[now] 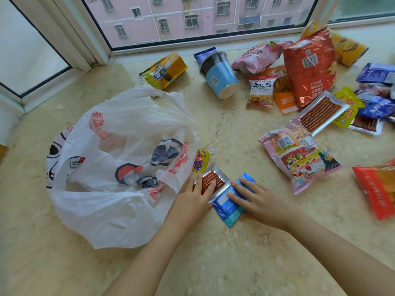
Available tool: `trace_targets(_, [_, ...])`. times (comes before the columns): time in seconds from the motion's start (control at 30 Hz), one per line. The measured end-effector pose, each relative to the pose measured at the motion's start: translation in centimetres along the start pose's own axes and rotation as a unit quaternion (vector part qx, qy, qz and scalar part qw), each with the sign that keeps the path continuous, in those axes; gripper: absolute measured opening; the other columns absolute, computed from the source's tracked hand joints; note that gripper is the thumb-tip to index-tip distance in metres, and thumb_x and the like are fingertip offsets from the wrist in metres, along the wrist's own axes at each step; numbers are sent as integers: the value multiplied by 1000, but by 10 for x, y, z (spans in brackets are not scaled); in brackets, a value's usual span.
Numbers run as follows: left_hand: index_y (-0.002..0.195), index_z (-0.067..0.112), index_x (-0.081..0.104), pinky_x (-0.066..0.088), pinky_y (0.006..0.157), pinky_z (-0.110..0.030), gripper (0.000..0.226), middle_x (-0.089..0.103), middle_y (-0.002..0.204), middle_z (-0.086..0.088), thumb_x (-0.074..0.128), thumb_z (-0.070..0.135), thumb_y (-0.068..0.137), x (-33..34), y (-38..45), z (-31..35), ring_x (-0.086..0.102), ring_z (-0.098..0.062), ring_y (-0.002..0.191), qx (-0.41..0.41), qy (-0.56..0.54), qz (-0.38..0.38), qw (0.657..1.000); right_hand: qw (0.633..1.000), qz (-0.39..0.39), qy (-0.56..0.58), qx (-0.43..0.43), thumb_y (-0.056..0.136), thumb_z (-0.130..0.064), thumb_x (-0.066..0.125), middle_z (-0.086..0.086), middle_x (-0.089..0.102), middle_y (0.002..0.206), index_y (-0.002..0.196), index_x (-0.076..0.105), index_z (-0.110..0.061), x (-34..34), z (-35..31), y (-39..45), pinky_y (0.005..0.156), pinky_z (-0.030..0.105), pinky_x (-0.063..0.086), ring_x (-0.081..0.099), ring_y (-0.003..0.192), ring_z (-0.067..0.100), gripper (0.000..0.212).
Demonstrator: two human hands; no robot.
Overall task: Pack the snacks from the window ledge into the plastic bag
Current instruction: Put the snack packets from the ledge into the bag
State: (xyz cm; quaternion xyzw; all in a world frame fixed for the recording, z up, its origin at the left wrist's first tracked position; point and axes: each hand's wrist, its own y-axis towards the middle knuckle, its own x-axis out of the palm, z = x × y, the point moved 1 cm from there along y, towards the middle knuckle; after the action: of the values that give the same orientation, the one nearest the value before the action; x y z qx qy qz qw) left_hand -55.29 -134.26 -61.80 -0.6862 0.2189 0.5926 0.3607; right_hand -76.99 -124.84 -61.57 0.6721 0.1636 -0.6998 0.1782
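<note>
The red packet (378, 189) at the right edge is blurred and cut off. The blue packets (378, 75) there run past the frame. The plastic bag (119, 167) hides its contents; its print is unreadable.

The window ledge (235, 242) is pale stone. A white plastic bag (119, 167) lies at the left of the frame. A blue cup (222, 79) lies tipped over at the upper middle. Many snack packets (299, 154) lie scattered at the right.

2 bare forearms, left hand (193, 200), right hand (259, 207), seemingly ringless fingers (239, 185)
</note>
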Motion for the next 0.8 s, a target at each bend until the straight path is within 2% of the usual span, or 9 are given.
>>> trace_targets(0.1, [136,21,53,58,64,-45,60,55,132,-24,68,39,81,-6,0,5,59,-41,113,-14,24,-22,999,1000,18,5,-5,77,-39,69,19,62,123,127,49,-14,2,-1,-4,77,40,57,63,103,36,59])
trace_targets(0.17, [127,18,63,57,57,-40,64,63,121,-23,80,30,66,-9,2,11,66,-39,101,-18,29,-18,999,1000,12,-2,15,67,-34,79,20,63,121,125,48,-14,2,-3,-5,72,39,56,64,99,37,69])
trace_targets(0.23, [125,13,64,57,55,-38,66,65,116,-24,82,20,62,-13,1,16,68,-39,96,-20,22,4,1000,998,32,-23,41,70,-25,73,20,64,119,123,49,-14,3,-8,-4,66,37,55,65,97,37,59])
trace_targets(0.27, [125,11,63,57,54,-38,66,65,115,-25,83,15,62,-14,1,17,68,-39,94,-22,13,12,1000,997,49,-30,49,80,-18,60,20,65,117,123,49,-13,4,-11,-3,66,37,55,65,96,37,45])
trace_targets(0.33, [125,8,62,58,56,-38,66,66,113,-25,82,10,62,-15,0,17,69,-36,93,-29,4,40,999,994,82,-29,64,92,-6,28,20,66,116,124,48,-12,6,-14,-3,72,40,55,66,96,37,38])
trace_targets(0.37, [126,7,61,59,59,-38,65,66,113,-25,80,8,64,-15,-1,16,69,-35,94,-27,1,62,998,992,102,-33,64,93,-3,23,19,66,115,124,48,-11,8,-16,-4,76,41,56,66,97,37,41])
trace_targets(0.53, [136,8,42,59,70,-37,50,64,121,-17,38,6,86,-24,-13,10,67,-29,103,16,-44,147,988,979,177,-24,94,95,0,37,13,69,113,122,54,-16,-2,-20,-10,80,45,56,67,99,33,35])
trace_targets(0.7, [131,8,56,59,73,-34,43,66,121,-11,36,2,94,-71,-33,-9,68,-25,102,45,-50,251,966,957,264,-6,120,100,-5,41,9,71,110,106,74,-18,-41,-28,8,81,44,55,68,100,30,36])
trace_targets(0.8, [128,8,60,59,78,-37,44,65,124,-11,34,0,94,-102,-40,-38,66,-27,106,25,-14,306,952,946,302,5,122,99,-3,43,9,71,110,102,76,-18,-68,-34,32,81,44,53,68,101,30,37])
